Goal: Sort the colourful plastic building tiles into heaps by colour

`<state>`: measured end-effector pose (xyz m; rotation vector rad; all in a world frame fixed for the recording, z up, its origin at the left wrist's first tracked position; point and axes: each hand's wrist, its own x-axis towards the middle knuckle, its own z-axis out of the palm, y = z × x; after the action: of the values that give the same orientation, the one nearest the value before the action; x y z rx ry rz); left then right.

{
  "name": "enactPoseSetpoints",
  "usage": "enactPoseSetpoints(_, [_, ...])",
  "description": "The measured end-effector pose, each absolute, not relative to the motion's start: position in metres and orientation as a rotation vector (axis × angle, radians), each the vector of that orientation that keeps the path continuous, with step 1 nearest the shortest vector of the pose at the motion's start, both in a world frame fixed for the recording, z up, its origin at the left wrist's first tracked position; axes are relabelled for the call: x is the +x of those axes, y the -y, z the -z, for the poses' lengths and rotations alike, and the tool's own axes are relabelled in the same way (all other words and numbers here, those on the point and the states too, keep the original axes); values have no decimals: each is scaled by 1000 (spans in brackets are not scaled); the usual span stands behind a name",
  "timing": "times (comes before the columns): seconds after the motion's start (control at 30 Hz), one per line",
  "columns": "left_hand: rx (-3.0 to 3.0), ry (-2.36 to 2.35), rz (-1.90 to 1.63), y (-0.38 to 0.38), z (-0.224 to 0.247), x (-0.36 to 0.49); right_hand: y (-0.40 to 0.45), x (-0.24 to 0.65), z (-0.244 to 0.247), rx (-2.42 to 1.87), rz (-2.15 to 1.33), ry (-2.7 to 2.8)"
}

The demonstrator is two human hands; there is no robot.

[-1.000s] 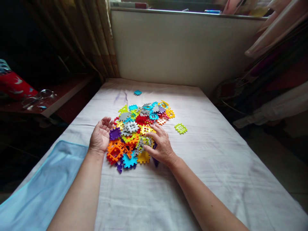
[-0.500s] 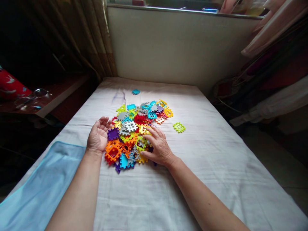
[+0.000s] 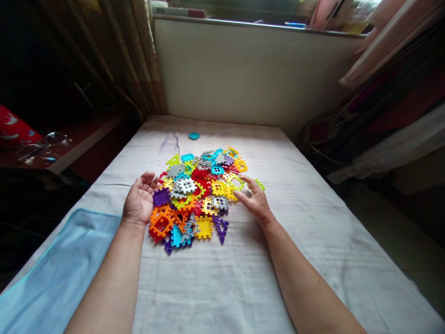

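A heap of colourful notched plastic pieces lies on a pale sheet. My left hand rests at the heap's left edge, palm up with fingers spread, beside a purple square. On the right side, my right hand has thumb and fingers around the edge of a lime-green open-framed piece. A yellow square and a purple triangle lie at the near side. Another lime-green piece is partly hidden behind my right hand.
A lone blue piece lies beyond the heap. A light blue cloth covers the left side of the bed. Glasses and a red item sit on a dark table at left. Clothes hang at right.
My right hand has moved right and away from the near part of the heap, with the lime-green framed piece. The yellow square and purple triangle are now uncovered. My left hand has barely moved.
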<state>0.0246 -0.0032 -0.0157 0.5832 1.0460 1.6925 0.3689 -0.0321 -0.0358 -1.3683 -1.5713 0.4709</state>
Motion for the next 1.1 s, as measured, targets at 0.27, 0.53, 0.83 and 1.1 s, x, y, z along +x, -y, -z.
enactPoseSetpoints(0.27, [644, -1052, -1683, 1, 20, 21, 28, 419, 42, -2007, -71, 1413])
enactPoseSetpoints(0.53, [612, -1072, -1691, 2, 16, 23, 27, 422, 50, -2180, -70, 1461])
enactPoseSetpoints(0.83, [607, -1071, -1689, 2, 15, 24, 30, 419, 50, -2193, -43, 1569])
enactPoseSetpoints(1.1, [650, -1066, -1673, 2, 18, 21, 28, 420, 53, -2217, 47, 1371])
